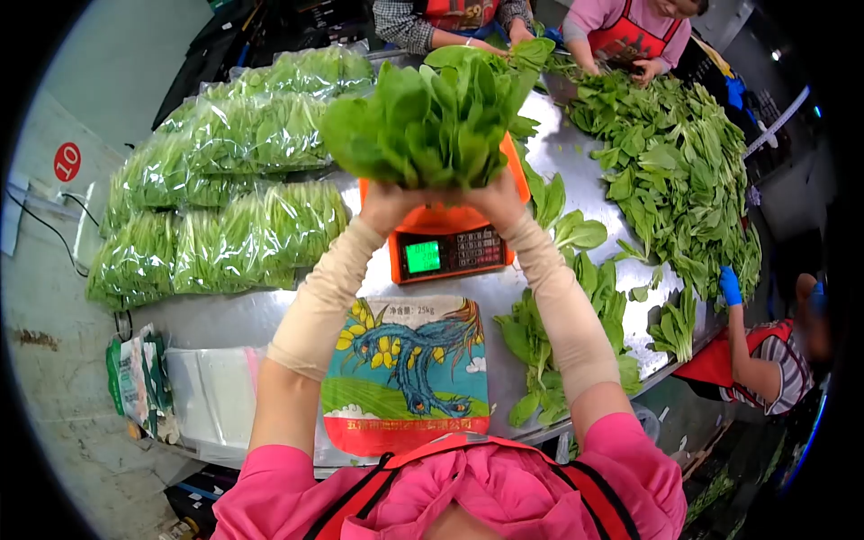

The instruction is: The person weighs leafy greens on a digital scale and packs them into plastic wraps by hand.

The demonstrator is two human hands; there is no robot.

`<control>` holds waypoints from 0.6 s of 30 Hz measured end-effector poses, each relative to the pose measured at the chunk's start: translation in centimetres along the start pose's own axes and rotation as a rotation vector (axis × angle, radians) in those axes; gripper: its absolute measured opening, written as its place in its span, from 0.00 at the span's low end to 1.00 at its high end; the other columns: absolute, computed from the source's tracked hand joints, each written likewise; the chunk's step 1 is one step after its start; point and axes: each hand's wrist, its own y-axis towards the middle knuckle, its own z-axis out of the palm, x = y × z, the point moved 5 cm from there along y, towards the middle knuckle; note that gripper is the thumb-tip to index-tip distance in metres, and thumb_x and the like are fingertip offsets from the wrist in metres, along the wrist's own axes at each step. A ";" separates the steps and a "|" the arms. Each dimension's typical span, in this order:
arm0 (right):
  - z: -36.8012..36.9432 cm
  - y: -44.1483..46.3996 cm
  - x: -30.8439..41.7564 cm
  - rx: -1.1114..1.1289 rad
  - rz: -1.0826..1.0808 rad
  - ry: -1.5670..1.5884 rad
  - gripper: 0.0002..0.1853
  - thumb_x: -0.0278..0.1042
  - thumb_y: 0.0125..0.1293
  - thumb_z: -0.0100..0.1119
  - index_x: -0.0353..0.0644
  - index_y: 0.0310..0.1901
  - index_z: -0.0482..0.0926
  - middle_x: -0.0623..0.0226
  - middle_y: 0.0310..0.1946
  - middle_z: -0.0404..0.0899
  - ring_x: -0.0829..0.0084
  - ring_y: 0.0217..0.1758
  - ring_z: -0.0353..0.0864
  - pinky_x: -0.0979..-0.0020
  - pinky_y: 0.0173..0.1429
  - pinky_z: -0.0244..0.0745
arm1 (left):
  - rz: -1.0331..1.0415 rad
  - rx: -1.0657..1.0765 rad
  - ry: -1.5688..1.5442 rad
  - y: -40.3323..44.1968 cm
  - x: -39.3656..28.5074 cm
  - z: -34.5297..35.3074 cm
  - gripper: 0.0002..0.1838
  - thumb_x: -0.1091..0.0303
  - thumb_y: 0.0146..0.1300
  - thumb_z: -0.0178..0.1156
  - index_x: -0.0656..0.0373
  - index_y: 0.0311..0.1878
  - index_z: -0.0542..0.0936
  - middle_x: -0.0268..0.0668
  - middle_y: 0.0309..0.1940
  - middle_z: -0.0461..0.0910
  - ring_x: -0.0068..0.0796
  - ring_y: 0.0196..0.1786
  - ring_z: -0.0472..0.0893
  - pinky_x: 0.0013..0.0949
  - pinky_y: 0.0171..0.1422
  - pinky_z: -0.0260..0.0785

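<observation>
Centrally, hands [389, 203] hold greens [423, 121]; tabletop [373, 281] gap beside scale [450, 253].

On the wall [40, 238] at your left, a red disc [67, 162] reads "10"; the printed sack [405, 373] before you says "净含量: 25kg" and, lower down, "有限公司". Your scale [454, 254] shows blurred digits.

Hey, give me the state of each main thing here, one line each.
Left hand: gripping the bunch
Right hand: gripping the bunch
Bunch: unbagged, held
Scale: on, display lit
Packed greens: bagged, stacked
Heaped greens: unbagged
Printed sack: lying flat
Plastic sheets: lying flat
</observation>
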 end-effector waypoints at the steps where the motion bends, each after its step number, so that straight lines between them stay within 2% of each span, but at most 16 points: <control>1: 0.0 -0.6 0.6 -0.124 -0.286 -0.109 0.34 0.31 0.47 0.73 0.35 0.56 0.66 0.60 0.48 0.75 0.71 0.49 0.76 0.68 0.53 0.72 | 0.255 0.041 0.402 -0.4 -0.4 -0.3 0.29 0.68 0.51 0.69 0.59 0.57 0.71 0.38 0.52 0.74 0.33 0.53 0.73 0.37 0.58 0.67; 2: -0.1 -0.9 0.3 -0.180 -0.436 -0.161 0.34 0.31 0.48 0.72 0.35 0.56 0.66 0.61 0.48 0.75 0.70 0.49 0.75 0.68 0.54 0.72 | 0.511 0.075 0.804 -1.2 0.4 -0.2 0.31 0.68 0.53 0.67 0.58 0.61 0.67 0.39 0.58 0.70 0.34 0.58 0.70 0.38 0.64 0.63; 3: -0.2 -1.2 0.1 -0.246 -0.583 -0.220 0.33 0.32 0.49 0.72 0.35 0.56 0.66 0.61 0.48 0.75 0.70 0.50 0.75 0.67 0.55 0.71 | 0.049 0.176 0.068 -1.6 4.8 -0.5 0.28 0.64 0.57 0.65 0.56 0.61 0.70 0.40 0.59 0.70 0.35 0.60 0.70 0.40 0.66 0.61; 5: 0.1 -1.0 -2.2 -0.252 -0.513 -0.359 0.34 0.31 0.49 0.71 0.35 0.57 0.65 0.60 0.50 0.74 0.69 0.52 0.74 0.66 0.57 0.69 | -0.065 0.271 0.222 -2.9 7.6 -1.2 0.30 0.63 0.58 0.63 0.53 0.64 0.66 0.39 0.60 0.69 0.35 0.61 0.69 0.38 0.66 0.61; 7: 0.1 -0.6 -2.9 -0.257 -0.548 -0.456 0.35 0.31 0.49 0.70 0.36 0.59 0.63 0.59 0.52 0.73 0.69 0.55 0.72 0.65 0.60 0.67 | -0.024 0.250 0.591 -2.2 4.2 -0.7 0.29 0.64 0.58 0.62 0.52 0.63 0.66 0.38 0.59 0.71 0.33 0.61 0.70 0.38 0.65 0.61; 8: 0.2 0.0 -3.4 -0.248 -0.612 -0.569 0.36 0.31 0.49 0.70 0.36 0.59 0.63 0.58 0.53 0.72 0.68 0.56 0.72 0.65 0.60 0.67 | 0.187 0.197 0.819 -1.6 3.2 -0.4 0.28 0.69 0.56 0.63 0.54 0.62 0.68 0.37 0.55 0.74 0.32 0.58 0.72 0.38 0.63 0.64; 10: 0.6 0.8 -4.1 -0.250 -0.750 -0.788 0.37 0.32 0.49 0.70 0.36 0.60 0.61 0.57 0.54 0.71 0.68 0.57 0.71 0.65 0.60 0.67 | 0.008 0.223 0.217 -0.3 5.0 -0.7 0.29 0.75 0.54 0.64 0.57 0.60 0.68 0.37 0.53 0.75 0.30 0.56 0.73 0.37 0.61 0.67; 11: -0.4 2.3 -5.1 -0.237 -0.504 -0.345 0.36 0.33 0.50 0.70 0.36 0.59 0.63 0.58 0.54 0.72 0.68 0.56 0.72 0.66 0.59 0.69 | -0.285 0.118 -0.134 0.0 6.1 -1.3 0.28 0.70 0.49 0.70 0.60 0.55 0.73 0.38 0.50 0.77 0.32 0.51 0.76 0.34 0.56 0.69; 12: -0.6 3.4 -6.1 -0.214 -0.242 0.094 0.35 0.34 0.50 0.70 0.35 0.58 0.65 0.58 0.54 0.73 0.68 0.56 0.73 0.66 0.58 0.70 | -0.202 0.024 -0.223 1.1 4.3 -0.8 0.25 0.77 0.53 0.65 0.62 0.56 0.72 0.41 0.46 0.78 0.30 0.43 0.79 0.30 0.44 0.76; 14: -1.0 4.2 -3.3 -0.268 -0.186 0.078 0.33 0.36 0.50 0.70 0.34 0.56 0.67 0.60 0.52 0.75 0.68 0.54 0.75 0.68 0.56 0.72 | -0.616 -0.027 -0.365 2.8 4.6 -0.8 0.22 0.73 0.55 0.66 0.64 0.53 0.73 0.40 0.44 0.79 0.31 0.40 0.81 0.30 0.41 0.77; 16: -1.8 6.1 -3.5 -0.237 -0.206 0.114 0.31 0.35 0.50 0.70 0.33 0.55 0.69 0.59 0.49 0.76 0.68 0.51 0.76 0.69 0.55 0.73 | -0.764 -0.034 -0.449 4.0 4.6 -0.6 0.20 0.68 0.58 0.65 0.65 0.52 0.73 0.39 0.43 0.80 0.32 0.42 0.81 0.33 0.43 0.77; 18: -2.0 6.4 -3.6 -0.141 -0.122 0.334 0.28 0.33 0.52 0.69 0.34 0.54 0.70 0.60 0.49 0.76 0.69 0.51 0.77 0.70 0.54 0.73 | -0.835 0.006 -0.542 4.8 5.6 -0.3 0.20 0.66 0.59 0.64 0.63 0.52 0.74 0.39 0.44 0.80 0.31 0.44 0.80 0.36 0.49 0.76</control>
